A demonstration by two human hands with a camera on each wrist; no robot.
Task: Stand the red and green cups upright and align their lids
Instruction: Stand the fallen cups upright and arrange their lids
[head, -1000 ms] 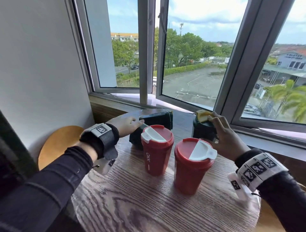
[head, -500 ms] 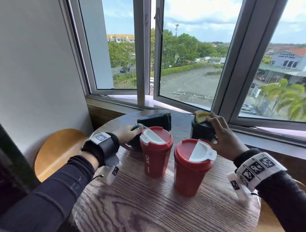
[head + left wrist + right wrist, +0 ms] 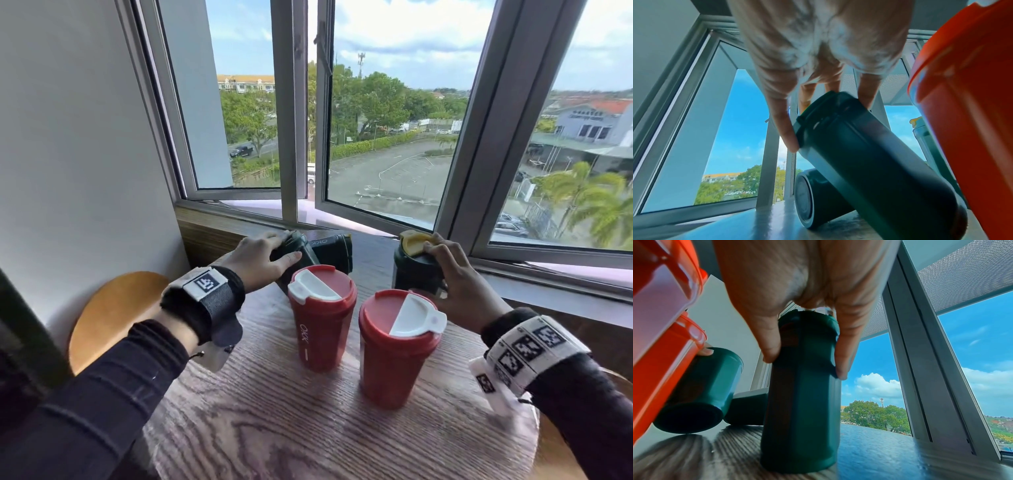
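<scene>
Here, a tilted green cup (image 3: pixel 869 162) was gripped near its lid by the left hand (image 3: pixel 257 257), at centre frame. An upright green cup (image 3: pixel 803 394) was clasped round its top by the right hand (image 3: pixel 459 281). Two red cups (image 3: pixel 322 318) stood upright in front. A third green cup (image 3: pixel 334 248) lay sideways behind. Lids seemingly remained unaligned. Little room was left by the window sill (image 3: pixel 565 281).

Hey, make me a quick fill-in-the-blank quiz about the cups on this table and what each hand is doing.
1. The two red cups stand ____ at the table's front.
2. The left hand grips a tilted ____ cup near its lid.
3. The right hand holds an upright green cup whose lid flap is ____.
4. Behind the tilted cup, another green cup lies on its ____.

Missing words: upright; green; yellow; side
</scene>
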